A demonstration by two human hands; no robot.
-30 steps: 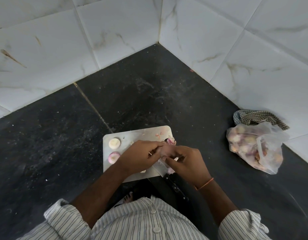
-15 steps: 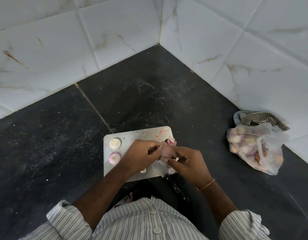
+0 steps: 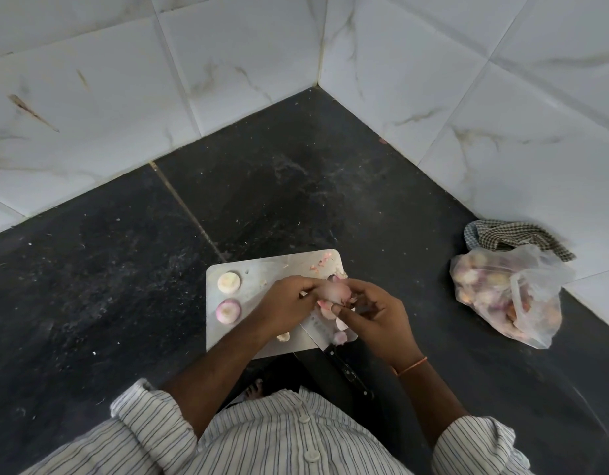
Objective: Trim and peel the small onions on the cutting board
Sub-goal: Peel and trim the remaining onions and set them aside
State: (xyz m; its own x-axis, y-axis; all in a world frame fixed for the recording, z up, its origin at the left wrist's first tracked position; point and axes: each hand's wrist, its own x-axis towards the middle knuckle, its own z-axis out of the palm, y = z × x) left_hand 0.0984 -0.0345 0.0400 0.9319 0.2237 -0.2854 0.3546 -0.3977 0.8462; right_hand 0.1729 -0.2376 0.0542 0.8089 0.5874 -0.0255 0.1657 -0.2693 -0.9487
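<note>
A pale cutting board [image 3: 262, 269] lies on the dark counter. Above its right half, my left hand [image 3: 282, 303] and my right hand [image 3: 375, 313] together hold a small pinkish onion [image 3: 334, 290], fingers curled round it and pinching at its skin. Two peeled onions sit at the board's left edge, a whitish one [image 3: 229, 281] and a pink-ringed one [image 3: 228, 310]. A knife lies under my hands, its blade [image 3: 318, 329] on the board and its black handle [image 3: 347, 371] over the near edge. Loose peel scraps [image 3: 339, 337] lie round it.
A clear plastic bag of unpeeled onions [image 3: 502, 296] lies at the right against the tiled wall, with a checked cloth [image 3: 512, 238] behind it. Tiled walls meet in a corner at the back. Bare dark counter [image 3: 107, 269] stretches left of the board.
My hands have turned the onion a little between them; more of its pale flesh shows now. The board, knife and bag have not moved.
</note>
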